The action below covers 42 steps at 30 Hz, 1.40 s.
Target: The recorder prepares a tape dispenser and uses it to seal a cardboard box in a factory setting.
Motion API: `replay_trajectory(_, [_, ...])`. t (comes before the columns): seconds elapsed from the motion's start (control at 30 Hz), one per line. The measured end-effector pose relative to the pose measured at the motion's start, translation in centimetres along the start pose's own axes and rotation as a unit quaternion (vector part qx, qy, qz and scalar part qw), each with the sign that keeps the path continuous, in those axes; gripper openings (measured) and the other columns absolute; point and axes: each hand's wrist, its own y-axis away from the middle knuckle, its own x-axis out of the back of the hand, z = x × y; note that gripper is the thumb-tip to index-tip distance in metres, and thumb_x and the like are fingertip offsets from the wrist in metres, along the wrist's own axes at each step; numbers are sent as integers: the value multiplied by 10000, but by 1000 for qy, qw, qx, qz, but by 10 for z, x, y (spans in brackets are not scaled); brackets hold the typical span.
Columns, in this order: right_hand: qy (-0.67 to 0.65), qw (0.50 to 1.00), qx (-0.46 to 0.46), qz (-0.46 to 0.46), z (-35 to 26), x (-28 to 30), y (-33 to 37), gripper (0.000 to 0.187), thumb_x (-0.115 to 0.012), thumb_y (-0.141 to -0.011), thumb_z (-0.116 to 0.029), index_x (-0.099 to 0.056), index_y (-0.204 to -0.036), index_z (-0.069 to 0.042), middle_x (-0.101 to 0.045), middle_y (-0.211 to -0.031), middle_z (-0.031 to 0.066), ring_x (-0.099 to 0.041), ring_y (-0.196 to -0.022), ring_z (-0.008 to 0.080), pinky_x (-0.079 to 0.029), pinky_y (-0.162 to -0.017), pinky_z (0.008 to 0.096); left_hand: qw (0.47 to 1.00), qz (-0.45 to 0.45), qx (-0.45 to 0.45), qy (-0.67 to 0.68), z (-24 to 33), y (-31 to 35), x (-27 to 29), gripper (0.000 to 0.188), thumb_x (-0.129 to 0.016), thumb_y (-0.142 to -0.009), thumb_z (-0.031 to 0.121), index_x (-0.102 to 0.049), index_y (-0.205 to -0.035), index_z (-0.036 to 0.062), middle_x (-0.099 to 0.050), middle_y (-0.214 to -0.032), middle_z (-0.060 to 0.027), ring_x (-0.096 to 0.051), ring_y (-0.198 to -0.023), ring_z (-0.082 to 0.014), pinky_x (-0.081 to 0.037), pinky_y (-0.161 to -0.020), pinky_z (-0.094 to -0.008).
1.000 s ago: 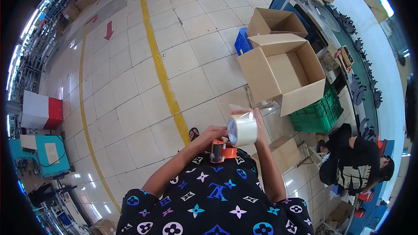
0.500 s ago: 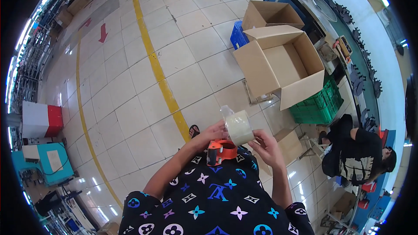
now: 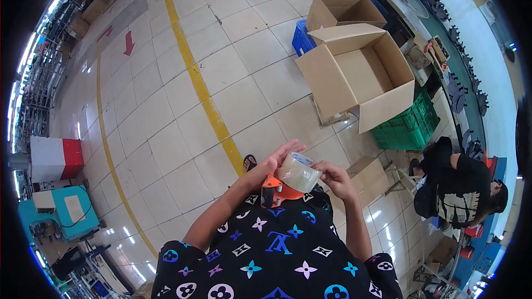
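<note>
A wide roll of clear packing tape [image 3: 298, 176] is tilted, its cardboard core facing up and away. It sits against the orange tape dispenser [image 3: 277, 198], which lies close to the front of my patterned shirt. My right hand [image 3: 336, 180] pinches the right edge of the roll between thumb and fingers. On the other side, my left hand [image 3: 281, 155] has its fingers stretched out beside the far left of the roll. Its palm is next to the roll and dispenser; the contact there is partly hidden.
An open cardboard box [image 3: 360, 75] stands ahead right, with a second box [image 3: 343, 11] behind it and a green crate [image 3: 410, 124] beside it. A person in black [image 3: 457, 188] sits by the workbench at right. A yellow line [image 3: 194, 72] crosses the tiled floor.
The tape roll has moved down toward the dispenser and tipped so its core shows. My left fingers have stretched out from the roll; my right hand has lowered slightly with it.
</note>
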Motion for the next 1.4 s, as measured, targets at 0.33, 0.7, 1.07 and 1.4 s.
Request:
replay_trajectory(0.33, [2, 994, -77, 73, -26, -16, -12, 317, -590, -922, -170, -546, -1180, 9, -562, -1219, 111, -518, -1166, 209, -382, -1029, 362, 995, 64, 43, 59, 1, -2, 4, 404, -617, -905, 317, -454, -1204, 102, -416, -1372, -100, -458, -1278, -221, -401, -1062, -370])
replay_trajectory(0.7, [603, 787, 122, -43, -88, -47, -36, 358, -643, -853, -157, -570, -1200, -112, -543, -1177, 83, -516, -1181, 254, -305, -1128, 513, 993, 77, 88, -17, 8, -1, 7, 451, -596, -944, 400, -399, -1222, 105, -444, -1119, -28, -461, -1056, -124, -408, -893, -265])
replay_trajectory(1.07, [174, 975, 95, -99, -90, 10, -21, 79, -631, -886, -118, -566, -872, -75, -533, -1311, 129, -356, -1395, 353, -296, -1121, 505, 992, 81, 36, 85, -6, 0, 12, 346, -581, -929, 373, -432, -1103, 113, -421, -1170, -52, -427, -1128, -144, -358, -984, -278])
replay_trajectory(1.4, [75, 996, -14, -51, -41, 4, -7, 280, -538, -993, -327, -519, -868, -77, -515, -1323, 179, -482, -1218, 269, -382, -1002, 399, 997, 43, 41, 45, 4, -4, 1, 452, -516, -939, 429, -418, -1204, 75, -408, -1313, -100, -409, -1259, -209, -323, -1084, -342])
